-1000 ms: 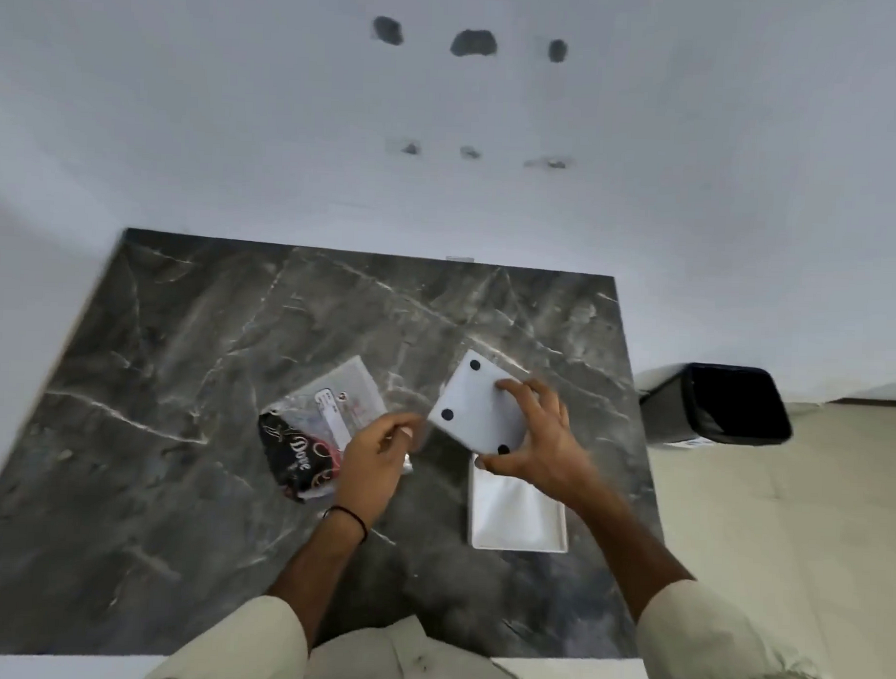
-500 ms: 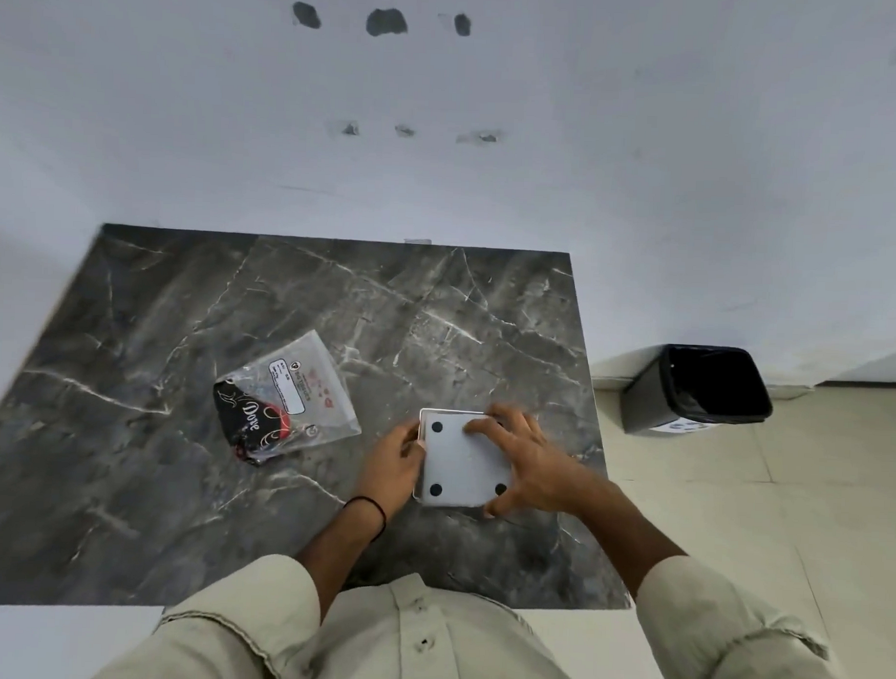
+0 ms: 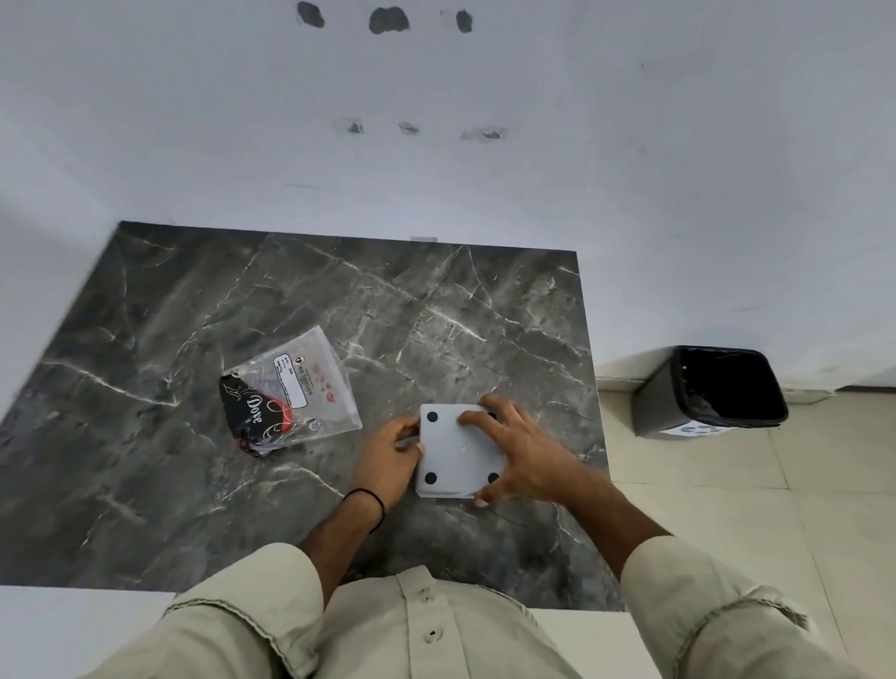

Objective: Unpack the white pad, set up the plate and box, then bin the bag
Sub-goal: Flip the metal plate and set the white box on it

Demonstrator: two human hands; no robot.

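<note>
Dark grey marble with white veins forms the table top, set against a pale wall. Near its front right part lies a white square pad, flat, showing four black dots at its corners, one of them partly hidden by a finger. Under its near edge a thin white rim peeks out, perhaps the plate, though the view is too poor to be sure.

Both hands are on the pad. The right hand lies spread over the pad's right side, fingers reaching across its top face and thumb at the near right corner, pressing or clasping it rather than closed in a fist. The left hand pinches the pad's left edge with curled fingers; a thin black band circles that wrist.

To the left of the pad, apart from it, a clear plastic bag rests on the marble, bearing a white label and holding a black and red packet at its lower left corner.

On the tiled floor to the right of the table stands a dark bin with a black liner, tilted in view and open at the top.
</note>
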